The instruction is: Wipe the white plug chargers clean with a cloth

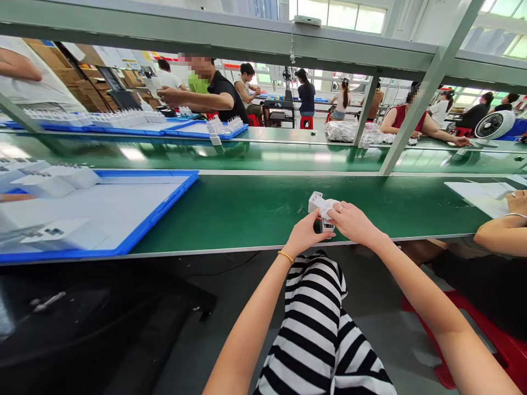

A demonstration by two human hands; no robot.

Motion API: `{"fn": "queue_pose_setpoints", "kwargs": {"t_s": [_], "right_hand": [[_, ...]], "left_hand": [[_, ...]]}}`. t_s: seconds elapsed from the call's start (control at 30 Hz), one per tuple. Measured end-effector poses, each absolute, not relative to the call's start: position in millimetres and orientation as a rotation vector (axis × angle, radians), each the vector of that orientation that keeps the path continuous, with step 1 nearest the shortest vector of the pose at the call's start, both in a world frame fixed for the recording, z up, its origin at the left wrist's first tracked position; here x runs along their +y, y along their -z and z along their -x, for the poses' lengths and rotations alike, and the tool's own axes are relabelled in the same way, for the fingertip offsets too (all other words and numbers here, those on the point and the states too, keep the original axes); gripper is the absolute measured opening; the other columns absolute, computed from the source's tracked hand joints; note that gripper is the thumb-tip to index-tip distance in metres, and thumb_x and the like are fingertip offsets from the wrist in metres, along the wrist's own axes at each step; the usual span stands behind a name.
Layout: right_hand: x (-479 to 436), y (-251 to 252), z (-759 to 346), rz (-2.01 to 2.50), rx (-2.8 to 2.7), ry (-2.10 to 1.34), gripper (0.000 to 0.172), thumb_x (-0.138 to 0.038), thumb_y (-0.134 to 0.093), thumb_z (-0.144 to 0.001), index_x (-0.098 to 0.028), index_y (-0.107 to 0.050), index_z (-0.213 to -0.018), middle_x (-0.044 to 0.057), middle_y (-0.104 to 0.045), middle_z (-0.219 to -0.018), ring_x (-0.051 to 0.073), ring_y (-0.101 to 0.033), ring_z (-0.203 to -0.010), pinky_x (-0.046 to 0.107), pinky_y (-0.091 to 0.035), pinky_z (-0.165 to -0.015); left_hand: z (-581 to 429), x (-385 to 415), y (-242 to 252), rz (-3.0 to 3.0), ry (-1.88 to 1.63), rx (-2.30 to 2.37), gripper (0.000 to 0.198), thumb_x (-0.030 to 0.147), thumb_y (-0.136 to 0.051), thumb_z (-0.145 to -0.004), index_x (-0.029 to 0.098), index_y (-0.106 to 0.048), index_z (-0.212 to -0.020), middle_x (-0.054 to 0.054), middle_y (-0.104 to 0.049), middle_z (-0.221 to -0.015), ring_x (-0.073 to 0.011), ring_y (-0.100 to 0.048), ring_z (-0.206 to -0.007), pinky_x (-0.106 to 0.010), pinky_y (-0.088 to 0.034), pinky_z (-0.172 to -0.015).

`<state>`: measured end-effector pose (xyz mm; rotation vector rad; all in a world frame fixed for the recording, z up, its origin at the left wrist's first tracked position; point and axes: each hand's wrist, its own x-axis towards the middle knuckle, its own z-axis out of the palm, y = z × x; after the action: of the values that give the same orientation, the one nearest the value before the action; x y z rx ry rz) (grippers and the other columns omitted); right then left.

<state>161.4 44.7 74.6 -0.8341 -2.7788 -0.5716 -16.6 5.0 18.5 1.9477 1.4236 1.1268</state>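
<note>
My left hand, with a gold bracelet on its wrist, and my right hand, with a ring on one finger, meet above the front edge of the green workbench. Between them I hold a small white plastic part. A white cloth is pressed around it under my right fingers. A darker-marked lower end of the part shows beneath the cloth. My fingers hide most of the part.
A blue-rimmed tray holding white boxes lies to my left on the bench. A co-worker's arm rests at the right beside white sheets. A shelf with rows of white parts stands ahead, and several people work beyond it. A red stool stands lower right.
</note>
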Motion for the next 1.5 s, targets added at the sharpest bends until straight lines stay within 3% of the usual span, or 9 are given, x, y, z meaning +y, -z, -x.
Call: {"fn": "queue_pose_setpoints", "kwargs": {"t_s": [0.2,0.4,0.6,0.7,0.8,0.97,1.23,1.37,1.5], "right_hand": [[41.0,-75.3,-161.5,0.777,-2.815,0.575,0.023,-0.007,-0.044,-0.09,-0.017,-0.061,-0.102,0.012,-0.063,-0.098,0.024,-0.051,-0.084,0.033,-0.03,-0.071],[43.9,-77.4,-163.5,0.719,-2.853,0.592,0.023,-0.008,-0.043,-0.091,-0.018,-0.061,-0.101,0.011,-0.063,-0.096,0.022,-0.05,-0.082,0.032,-0.028,-0.07],[43.9,-79.7,-163.5,0.731,-2.901,0.507,0.023,-0.007,-0.041,-0.09,-0.018,-0.061,-0.095,0.009,-0.062,-0.089,0.021,-0.048,-0.077,0.031,-0.028,-0.068],[41.8,-81.0,-164.3,0.704,-2.901,0.459,0.023,-0.004,-0.042,-0.088,-0.019,-0.059,-0.094,0.008,-0.061,-0.088,0.021,-0.048,-0.077,0.031,-0.028,-0.069],[40.8,-81.6,-165.0,0.697,-2.907,0.452,0.024,-0.003,-0.042,-0.086,-0.019,-0.059,-0.093,0.008,-0.061,-0.089,0.02,-0.047,-0.076,0.031,-0.028,-0.068],[42.0,-81.4,-164.8,0.697,-2.917,0.416,0.021,-0.004,-0.045,-0.084,-0.019,-0.059,-0.091,0.008,-0.06,-0.088,0.02,-0.045,-0.075,0.03,-0.027,-0.067],[44.1,-80.2,-163.6,0.723,-2.874,0.187,0.022,-0.003,-0.04,-0.084,-0.02,-0.055,-0.083,0.006,-0.057,-0.083,0.019,-0.043,-0.074,0.029,-0.029,-0.067],[46.7,-77.2,-166.2,0.758,-2.743,-0.178,0.015,-0.015,-0.042,-0.09,-0.021,-0.047,-0.077,0.003,-0.053,-0.077,0.017,-0.045,-0.073,0.027,-0.032,-0.066],[48.9,-72.7,-171.4,0.892,-2.412,-0.539,0.03,-0.045,-0.045,-0.094,-0.022,-0.042,-0.074,-0.003,-0.046,-0.069,0.013,-0.04,-0.061,0.025,-0.03,-0.057]], "left_hand": [[17.3,7.8,-13.8,-1.95,-1.16,1.368,0.059,0.047,-0.079,-0.069,0.024,-0.058,-0.12,-0.003,-0.067,-0.111,-0.022,-0.063,-0.098,-0.033,-0.05,-0.087],[17.9,8.2,-12.4,-2.028,-1.169,1.347,0.049,0.047,-0.078,-0.071,0.022,-0.064,-0.111,-0.004,-0.066,-0.105,-0.0226,-0.063,-0.099,-0.034,-0.051,-0.088],[16.9,5.2,-11.9,-2.017,-1.245,1.307,0.041,0.043,-0.077,-0.073,0.025,-0.07,-0.109,-0.005,-0.049,-0.146,-0.0261,-0.058,-0.121,-0.034,-0.051,-0.099],[15.6,3.5,-12.7,-2.046,-1.254,1.28,0.037,0.041,-0.074,-0.076,0.026,-0.071,-0.11,-0.003,-0.061,-0.136,-0.0259,-0.058,-0.124,-0.037,-0.045,-0.107],[14.7,2.7,-13.1,-2.077,-1.272,1.278,0.035,0.042,-0.073,-0.078,0.026,-0.071,-0.109,-0.002,-0.067,-0.126,-0.0243,-0.062,-0.118,-0.036,-0.046,-0.105],[14.2,2.5,-13.1,-2.122,-1.289,1.307,0.033,0.043,-0.072,-0.078,0.025,-0.072,-0.106,-0.002,-0.072,-0.117,-0.0225,-0.067,-0.107,-0.032,-0.051,-0.094],[14.7,2.4,-13.2,-2.121,-1.304,1.297,0.034,0.041,-0.074,-0.077,0.025,-0.071,-0.107,-0.002,-0.072,-0.117,-0.0232,-0.067,-0.107,-0.032,-0.051,-0.095],[14.0,4.3,-10.1,-2.133,-1.332,1.309,0.038,0.041,-0.074,-0.077,0.023,-0.069,-0.11,-0.004,-0.072,-0.115,-0.0231,-0.067,-0.105,-0.033,-0.051,-0.095],[14.3,2.1,-7.0,-2.02,-1.343,1.321,0.059,0.039,-0.078,-0.072,0.024,-0.058,-0.126,-0.003,-0.072,-0.114,-0.0207,-0.068,-0.101,-0.031,-0.053,-0.091]]}}
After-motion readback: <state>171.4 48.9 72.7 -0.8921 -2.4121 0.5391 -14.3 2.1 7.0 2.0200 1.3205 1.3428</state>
